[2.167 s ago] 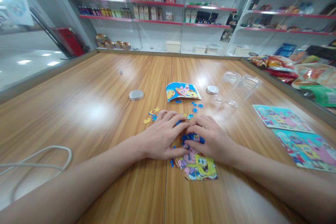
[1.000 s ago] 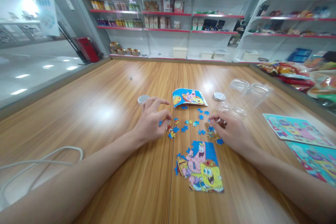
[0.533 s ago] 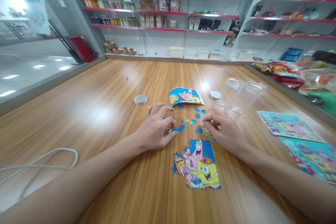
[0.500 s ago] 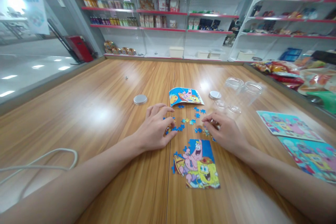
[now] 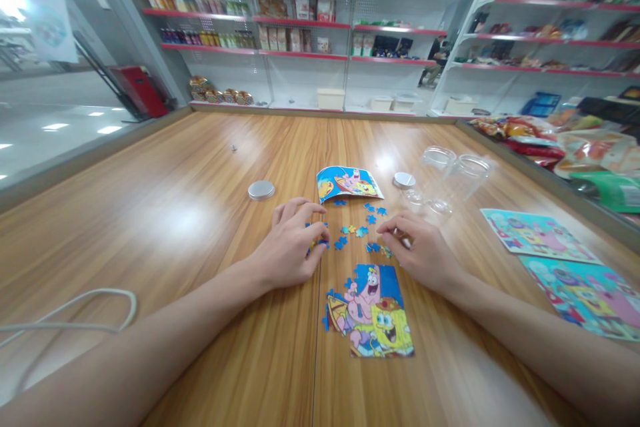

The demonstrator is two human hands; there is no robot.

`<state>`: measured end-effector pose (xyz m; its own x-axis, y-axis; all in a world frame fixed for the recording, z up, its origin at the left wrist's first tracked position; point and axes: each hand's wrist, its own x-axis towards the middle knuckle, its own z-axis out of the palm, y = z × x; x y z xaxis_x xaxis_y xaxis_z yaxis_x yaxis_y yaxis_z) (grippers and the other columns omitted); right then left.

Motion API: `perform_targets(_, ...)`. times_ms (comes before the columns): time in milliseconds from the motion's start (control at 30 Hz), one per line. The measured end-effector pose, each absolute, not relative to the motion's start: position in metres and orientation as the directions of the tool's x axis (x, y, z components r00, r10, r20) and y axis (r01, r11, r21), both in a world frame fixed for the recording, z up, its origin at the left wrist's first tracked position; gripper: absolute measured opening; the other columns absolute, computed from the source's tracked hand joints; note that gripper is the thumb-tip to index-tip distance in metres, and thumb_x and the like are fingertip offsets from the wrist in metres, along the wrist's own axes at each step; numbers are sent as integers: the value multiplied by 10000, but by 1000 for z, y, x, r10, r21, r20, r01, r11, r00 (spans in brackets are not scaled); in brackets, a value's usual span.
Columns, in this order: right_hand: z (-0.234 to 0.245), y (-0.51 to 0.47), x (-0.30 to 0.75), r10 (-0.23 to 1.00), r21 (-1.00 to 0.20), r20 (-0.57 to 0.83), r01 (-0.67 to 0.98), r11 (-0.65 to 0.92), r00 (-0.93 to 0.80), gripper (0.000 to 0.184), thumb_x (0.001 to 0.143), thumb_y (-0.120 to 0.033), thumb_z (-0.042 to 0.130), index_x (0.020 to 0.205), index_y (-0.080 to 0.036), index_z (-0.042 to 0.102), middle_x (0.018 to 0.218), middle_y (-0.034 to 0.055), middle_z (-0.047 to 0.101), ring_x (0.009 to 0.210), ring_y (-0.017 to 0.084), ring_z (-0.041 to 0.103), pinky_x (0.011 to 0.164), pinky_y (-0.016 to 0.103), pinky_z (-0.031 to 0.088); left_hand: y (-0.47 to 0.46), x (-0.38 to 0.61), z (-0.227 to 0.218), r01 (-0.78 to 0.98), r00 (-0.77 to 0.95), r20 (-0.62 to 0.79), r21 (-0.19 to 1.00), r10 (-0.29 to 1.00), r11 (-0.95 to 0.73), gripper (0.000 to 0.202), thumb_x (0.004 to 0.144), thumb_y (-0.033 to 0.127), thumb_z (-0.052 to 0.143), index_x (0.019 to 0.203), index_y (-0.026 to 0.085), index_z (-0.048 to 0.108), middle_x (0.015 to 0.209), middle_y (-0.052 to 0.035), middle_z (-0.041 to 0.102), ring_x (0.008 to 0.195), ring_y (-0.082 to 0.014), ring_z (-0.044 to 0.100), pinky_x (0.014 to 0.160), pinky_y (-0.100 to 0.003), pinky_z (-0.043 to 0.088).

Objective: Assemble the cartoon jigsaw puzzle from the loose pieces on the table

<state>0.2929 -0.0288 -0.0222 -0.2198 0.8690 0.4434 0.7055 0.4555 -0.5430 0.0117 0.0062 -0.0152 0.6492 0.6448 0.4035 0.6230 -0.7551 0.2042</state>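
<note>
A partly assembled jigsaw puzzle with a pink starfish and a yellow sponge character lies flat in front of me, its left side jagged. Beyond it are several loose blue and yellow puzzle pieces. My left hand rests to their left, fingers curved and apart, over a few pieces partly hidden beneath the fingertips. On the right, my right hand has thumb and fingertips pressed together; anything between them is hidden. A curled picture sheet with the same characters stands behind the pieces.
Silver lids lie left and right of the sheet. Clear jars stand at right, near two overlapping cartoon pictures. A white cable loops at left. Snack bags line the right edge; stocked shelves stand behind.
The whole view has shifted slightly, so things sit a little further left. My left thumb has drawn in a little toward its fingers. My right hand stays nearly still beside the pieces.
</note>
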Motion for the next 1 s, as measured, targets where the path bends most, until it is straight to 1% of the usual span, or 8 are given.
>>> perform_targets(133, -23, -29, 293, 870, -539, 439, 709, 454, -224, 109, 941, -202, 588, 937, -201, 697, 923, 65, 680, 837, 201, 628, 741, 348, 500, 7, 10, -15, 585, 657, 449, 203, 605, -785, 289, 789, 49, 559, 962, 234, 698, 1335, -68, 553, 1324, -319, 388, 1067, -558, 337)
perform_targets(233, -22, -29, 293, 866, -542, 445, 701, 463, -228, 108, 936, -207, 590, 927, -198, 697, 913, 64, 684, 814, 197, 627, 727, 345, 502, 8, 9, -13, 631, 594, 470, 230, 653, -741, 204, 802, 143, 606, 981, 214, 677, 1320, -92, 566, 1302, -342, 398, 1056, -577, 346)
perform_targets(367, -21, -29, 292, 867, -551, 441, 692, 466, -232, 103, 930, -206, 594, 909, -196, 695, 907, 61, 688, 812, 198, 627, 724, 347, 504, 9, 9, -12, 664, 602, 407, 222, 687, -714, 150, 822, 281, 652, 952, 209, 670, 1296, -101, 579, 1295, -367, 401, 1040, -605, 348)
perform_targets(567, -22, -29, 291, 876, -553, 426, 701, 450, -227, 106, 928, -190, 590, 912, -197, 695, 899, 59, 687, 796, 197, 623, 708, 344, 493, 9, 10, -15, 625, 639, 384, 246, 666, -741, 108, 848, 211, 637, 950, 216, 672, 1326, -73, 569, 1333, -342, 379, 1076, -591, 328)
perform_targets(733, -19, -30, 291, 853, -511, 450, 707, 490, -265, 109, 929, -179, 590, 923, -202, 697, 914, 63, 693, 864, 220, 637, 789, 378, 500, 10, 11, -14, 605, 644, 367, 293, 671, -741, 107, 842, 180, 657, 945, 207, 649, 1324, -74, 579, 1329, -332, 386, 1071, -575, 334)
perform_targets(800, -16, -33, 288, 821, -478, 479, 692, 541, -311, 110, 929, -168, 591, 943, -204, 695, 935, 61, 699, 902, 223, 637, 830, 389, 494, 8, 12, -12, 570, 656, 393, 301, 644, -764, 80, 856, 165, 645, 928, 199, 633, 1262, -74, 614, 1289, -314, 425, 1054, -542, 348)
perform_targets(933, -13, -42, 280, 760, -445, 499, 629, 637, -417, 108, 929, -175, 608, 1001, -207, 682, 969, 49, 712, 944, 215, 622, 873, 388, 478, -2, 17, -9, 441, 715, 442, 315, 542, -840, 42, 941, 200, 590, 917, 209, 622, 961, -27, 693, 1083, -248, 531, 1000, -478, 353)
perform_targets(1000, -13, -45, 275, 739, -448, 480, 592, 670, -473, 117, 926, -197, 630, 1035, -209, 672, 983, 43, 712, 956, 212, 615, 885, 385, 469, -7, 22, -10, 397, 723, 452, 348, 523, -849, 49, 960, 223, 589, 937, 221, 632, 920, -9, 701, 1027, -228, 545, 975, -455, 349)
